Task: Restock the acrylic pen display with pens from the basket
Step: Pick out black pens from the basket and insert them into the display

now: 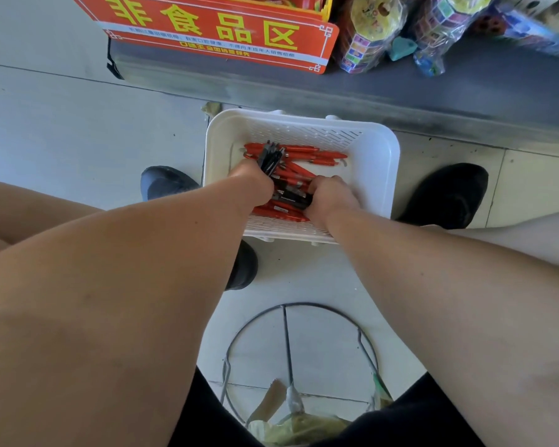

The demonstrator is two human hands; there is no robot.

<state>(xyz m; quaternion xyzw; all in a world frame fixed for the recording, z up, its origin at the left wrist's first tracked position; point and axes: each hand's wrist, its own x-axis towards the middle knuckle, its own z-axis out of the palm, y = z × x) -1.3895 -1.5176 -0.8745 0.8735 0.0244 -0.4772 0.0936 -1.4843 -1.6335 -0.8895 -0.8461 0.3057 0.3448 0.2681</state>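
Note:
A white slotted plastic basket sits on the tiled floor between my feet. Several red pens and a few black ones lie in it. My left hand is inside the basket, shut on a bunch of black pens that stick up from my fist. Just to the right, my right hand is closed over black pens lying on the red ones. The acrylic pen display is not in view.
A dark shelf base runs behind the basket, with a red sign and bagged toys on it. My black shoes flank the basket. A round wire frame holding scraps stands on the floor close under me.

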